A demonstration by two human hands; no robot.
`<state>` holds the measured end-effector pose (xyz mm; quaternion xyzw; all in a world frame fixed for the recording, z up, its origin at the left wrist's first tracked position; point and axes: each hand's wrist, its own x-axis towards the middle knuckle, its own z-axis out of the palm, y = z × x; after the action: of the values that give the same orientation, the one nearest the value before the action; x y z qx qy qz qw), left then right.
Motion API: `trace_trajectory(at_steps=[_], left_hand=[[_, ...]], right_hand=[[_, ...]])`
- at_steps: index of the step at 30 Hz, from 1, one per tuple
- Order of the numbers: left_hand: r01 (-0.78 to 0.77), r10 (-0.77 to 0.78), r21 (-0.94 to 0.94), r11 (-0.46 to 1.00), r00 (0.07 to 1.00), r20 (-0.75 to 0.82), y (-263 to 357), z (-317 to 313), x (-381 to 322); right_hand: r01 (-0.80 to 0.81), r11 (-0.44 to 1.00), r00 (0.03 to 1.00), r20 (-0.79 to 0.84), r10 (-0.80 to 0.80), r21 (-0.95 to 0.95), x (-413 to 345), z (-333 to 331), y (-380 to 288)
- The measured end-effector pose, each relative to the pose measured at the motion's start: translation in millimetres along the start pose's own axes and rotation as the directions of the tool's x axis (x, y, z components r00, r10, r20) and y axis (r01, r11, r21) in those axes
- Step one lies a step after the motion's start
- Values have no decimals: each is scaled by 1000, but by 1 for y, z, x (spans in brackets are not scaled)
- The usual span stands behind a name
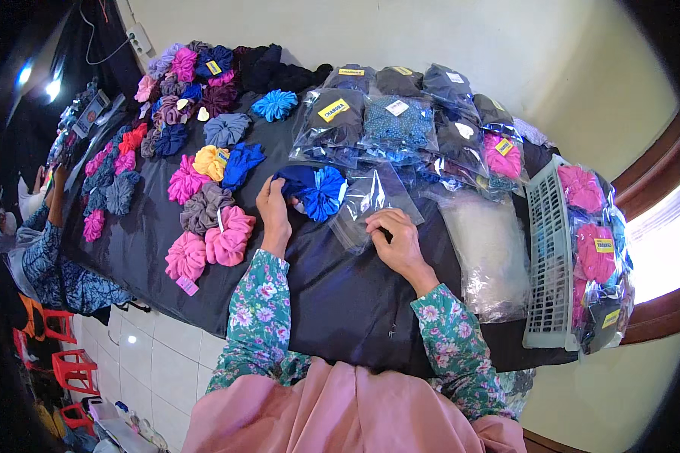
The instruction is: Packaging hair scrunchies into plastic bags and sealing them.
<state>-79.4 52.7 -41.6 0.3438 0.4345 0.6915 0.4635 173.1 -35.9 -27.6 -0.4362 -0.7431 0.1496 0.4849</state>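
My left hand (273,212) grips a dark navy fabric scrunchie (296,180). Against it, on the right, sits a bright blue scrunchie (324,193) with a white tag at its edge. My right hand (398,240) has its fingers curled over a flat clear plastic bag (377,195), thumb and forefinger together at the bag's near edge. The bag lies just right of the blue scrunchie, its far part showing nothing inside. Left of my left hand is a cluster of loose scrunchies: yellow (211,162), royal blue (242,165), grey (207,206) and pink (229,235).
Bagged scrunchies (337,122) are stacked at the back of the black-covered table (351,317). A stack of clear bags (490,255) lies right, beside a plastic basket (549,255) of packed scrunchies. More loose scrunchies (173,107) are heaped back left. Another person's arm (54,204) is far left, near red stools (75,371).
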Motion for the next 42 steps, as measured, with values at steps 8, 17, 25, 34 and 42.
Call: trace_trajectory(at_steps=[8,17,25,34,42], left_hand=[[-200,265,345,917,952,-152,7,-5,5],[-301,271,423,855,954,130,32,13,-20],[-23,-363,368,929,-234,902,56,55,-103],[-504,342,708,495,862,375,42,1,25],[-249,425,967,-60,870,250,7,-54,62]], right_hand=[[-22,1000,1000,4,22,10,-1,0,1],[-68,997,998,-2,68,46,1,-1,3],[-65,997,998,2,65,37,2,-1,6],[-95,995,995,30,95,21,1,-4,2],[-66,997,998,-20,67,48,2,-2,4]])
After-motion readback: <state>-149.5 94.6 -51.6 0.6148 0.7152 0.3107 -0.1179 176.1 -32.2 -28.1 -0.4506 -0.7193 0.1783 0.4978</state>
